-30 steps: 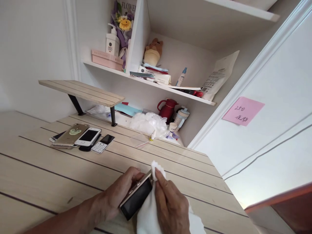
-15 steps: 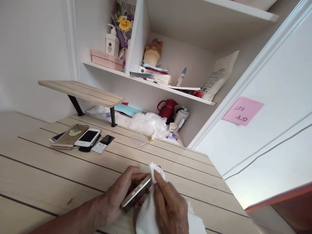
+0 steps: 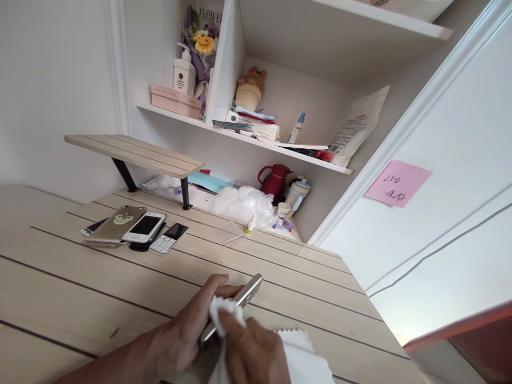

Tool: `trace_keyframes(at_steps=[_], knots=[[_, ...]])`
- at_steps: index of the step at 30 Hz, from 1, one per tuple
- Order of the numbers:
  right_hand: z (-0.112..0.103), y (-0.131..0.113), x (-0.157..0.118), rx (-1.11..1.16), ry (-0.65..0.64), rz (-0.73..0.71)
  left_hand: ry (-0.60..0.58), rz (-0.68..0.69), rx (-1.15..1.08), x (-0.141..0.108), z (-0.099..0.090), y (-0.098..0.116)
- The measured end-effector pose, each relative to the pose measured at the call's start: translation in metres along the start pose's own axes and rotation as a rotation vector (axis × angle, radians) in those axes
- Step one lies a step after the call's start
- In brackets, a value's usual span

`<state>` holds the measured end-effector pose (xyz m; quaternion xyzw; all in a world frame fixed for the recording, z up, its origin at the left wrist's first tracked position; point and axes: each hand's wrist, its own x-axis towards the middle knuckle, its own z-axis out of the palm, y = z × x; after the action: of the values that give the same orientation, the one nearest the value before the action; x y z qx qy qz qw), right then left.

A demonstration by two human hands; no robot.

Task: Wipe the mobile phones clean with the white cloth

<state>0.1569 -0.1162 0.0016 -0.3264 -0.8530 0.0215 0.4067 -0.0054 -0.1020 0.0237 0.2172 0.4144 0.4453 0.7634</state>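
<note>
A slim silver device (image 3: 251, 289), its narrow side facing up, is held in my left hand (image 3: 186, 333) over the table. My right hand (image 3: 256, 352) is closed on a white cloth (image 3: 308, 360) and presses a bunched part of it against the middle of that side. The cloth hangs below my fingers and spreads to the right, with a zigzag edge. Part of the device is hidden under cloth and fingers.
Several phones lie at the left, among them a gold one (image 3: 118, 224), a white one (image 3: 144, 226) and a keypad phone (image 3: 169, 238). Behind are a raised wooden stand (image 3: 136, 153), a white plastic bag (image 3: 244, 205), a red jug (image 3: 274, 181) and shelves (image 3: 280, 148).
My right hand and the bunched cloth have moved down and left along the device, from its far end to its middle. The far end now shows.
</note>
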Motion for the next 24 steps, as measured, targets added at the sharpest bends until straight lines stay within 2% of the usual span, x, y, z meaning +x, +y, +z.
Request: trace_keyframes(at_steps=[3,9,11,13,15,17,21,24], knots=[[0.003,-0.005,-0.001,-0.049,-0.035,-0.07,0.036,0.019,0.008,-0.001,-0.003,0.001],[-0.008,0.017,0.002,0.117,0.1,0.172,-0.087,0.046,0.058,-0.002,0.005,0.0],[-0.004,0.011,0.001,0.096,0.068,0.117,-0.024,0.03,0.02,-0.003,0.006,0.001],[0.002,0.001,0.0,0.019,0.01,-0.024,0.055,0.014,-0.016,-0.003,0.004,0.003],[0.006,-0.007,0.0,-0.068,-0.022,-0.108,0.068,0.036,-0.041,-0.003,0.002,0.004],[0.004,-0.007,0.001,-0.028,-0.017,-0.077,0.05,0.041,-0.057,-0.003,0.002,0.004],[-0.002,0.003,0.002,0.196,0.053,0.12,0.03,0.042,-0.032,-0.003,0.005,0.001],[0.003,-0.001,-0.001,0.083,0.035,0.021,0.051,0.044,-0.051,-0.002,0.005,0.002]])
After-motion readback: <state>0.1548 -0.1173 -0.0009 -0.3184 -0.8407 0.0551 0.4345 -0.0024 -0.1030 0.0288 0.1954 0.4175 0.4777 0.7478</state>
